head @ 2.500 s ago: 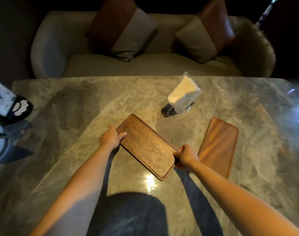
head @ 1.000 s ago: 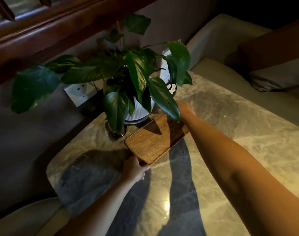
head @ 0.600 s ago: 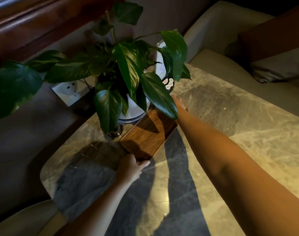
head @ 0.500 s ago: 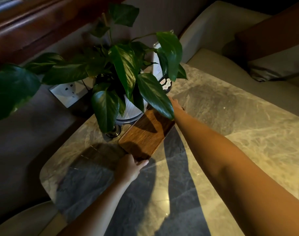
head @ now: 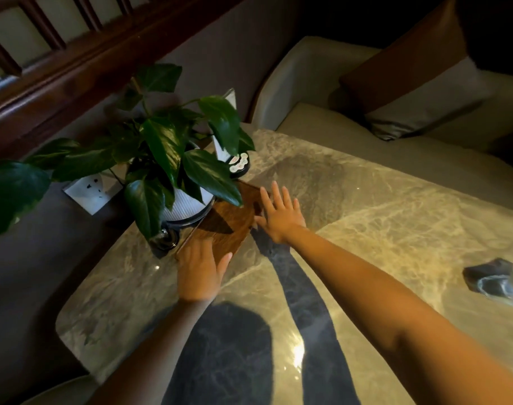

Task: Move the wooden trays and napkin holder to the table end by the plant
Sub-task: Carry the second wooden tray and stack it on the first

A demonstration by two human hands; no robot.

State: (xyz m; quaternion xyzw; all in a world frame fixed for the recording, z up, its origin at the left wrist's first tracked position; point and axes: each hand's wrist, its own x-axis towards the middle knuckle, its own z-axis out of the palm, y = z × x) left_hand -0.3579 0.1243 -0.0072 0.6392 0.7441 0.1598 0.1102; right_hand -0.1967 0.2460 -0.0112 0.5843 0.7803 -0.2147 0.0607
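Head view: wooden tray [head: 230, 226] lying flat beside plant [head: 161, 153], long axis running diagonally away; both hands spread, empty

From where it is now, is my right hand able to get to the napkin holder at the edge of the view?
Probably yes. The right hand is open and empty beside the wooden tray, and only bare marble table lies between it and the napkin holder. The arm would have to swing back right.

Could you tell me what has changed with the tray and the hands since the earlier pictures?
The wooden tray went from mid-table to beside the plant. The left hand and right hand have let go, fingers spread open. The plant stayed put.
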